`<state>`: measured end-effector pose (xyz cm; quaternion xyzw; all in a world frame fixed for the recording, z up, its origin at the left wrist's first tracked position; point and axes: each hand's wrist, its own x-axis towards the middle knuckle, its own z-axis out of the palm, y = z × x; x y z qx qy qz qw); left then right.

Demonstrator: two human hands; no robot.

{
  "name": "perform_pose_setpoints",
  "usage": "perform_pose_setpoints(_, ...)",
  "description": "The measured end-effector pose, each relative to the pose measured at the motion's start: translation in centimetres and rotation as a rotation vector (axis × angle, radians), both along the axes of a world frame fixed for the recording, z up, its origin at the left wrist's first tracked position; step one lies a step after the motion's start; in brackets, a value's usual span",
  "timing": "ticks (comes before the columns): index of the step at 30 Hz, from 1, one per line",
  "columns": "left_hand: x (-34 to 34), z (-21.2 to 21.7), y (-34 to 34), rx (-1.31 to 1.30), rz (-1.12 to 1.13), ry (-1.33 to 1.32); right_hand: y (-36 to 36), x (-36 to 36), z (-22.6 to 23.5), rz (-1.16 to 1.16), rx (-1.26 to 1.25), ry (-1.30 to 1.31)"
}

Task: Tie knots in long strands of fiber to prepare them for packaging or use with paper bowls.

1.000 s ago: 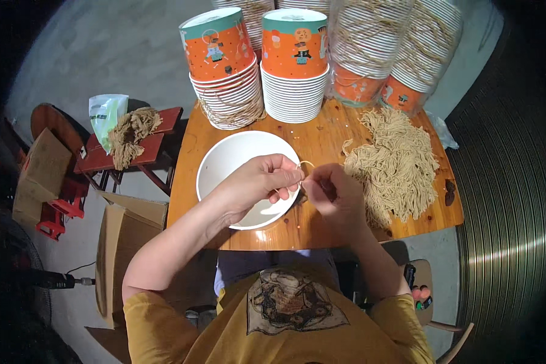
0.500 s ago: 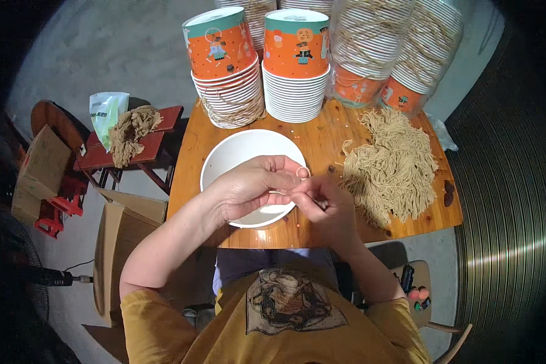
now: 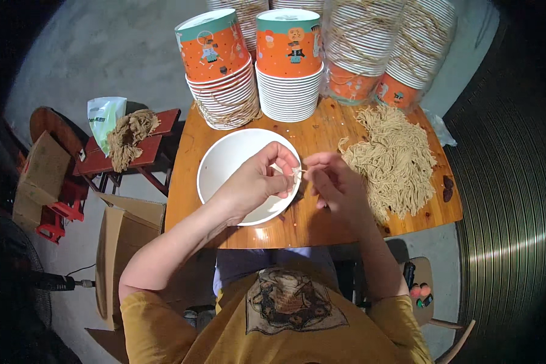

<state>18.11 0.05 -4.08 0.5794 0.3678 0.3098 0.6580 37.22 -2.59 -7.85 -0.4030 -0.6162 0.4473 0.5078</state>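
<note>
"Seeing the gap? Half a second back the fingertips overlap, with a small loop standing up between them. Now the right hand (image 3: pixel 340 182) sits a little to the side."

"Yep. Left hand (image 3: pixel 255 185) is pinching the pale strand (image 3: pixel 297 174) at the fingertips, just over the near-right rim of the white bowl (image 3: pixel 227 159)."

"And the right?"

"Fingers loosely curled, index and thumb beside the strand. Can't tell if they grip its end."

"Meaning?"

"My read: mid-step, a pull or re-grip on the same strand. (Can't see a knot from here, so not calling it done.) Yarn pile (image 3: pixel 397 164) stays put on the table (image 3: pixel 185 191), right of the right hand."

"Labels?"

"Two upturned paper tubs up front, left tub (image 3: pixel 207 54) and right tub (image 3: pixel 288 53), each atop a stack: teal band, orange body, cartoon figures. Marks on the right tub's base, too small to read. White-and-green plastic bag (image 3: pixel 105 121) on the red stool (image 3: pixel 97 161) has lettering, blurred from here."

"Shirt?"

"Dark picture patch (image 3: pixel 297 303), no words I can make out."
</note>
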Motion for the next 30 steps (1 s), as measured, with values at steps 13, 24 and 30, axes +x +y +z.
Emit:
perform_pose_setpoints(13,0.4,0.1,0.1,0.173,0.048,0.062,0.3,0.2,0.7,-0.032,0.029,-0.228)
perform_pose_setpoints(24,0.4,-0.5,0.1,0.493,0.019,0.261,0.7,-0.5,0.0,-0.083,0.173,-0.229)
perform_pose_setpoints(30,0.5,0.2,-0.2,0.578,0.042,0.303,0.4,-0.5,0.1,-0.066,0.258,-0.227)
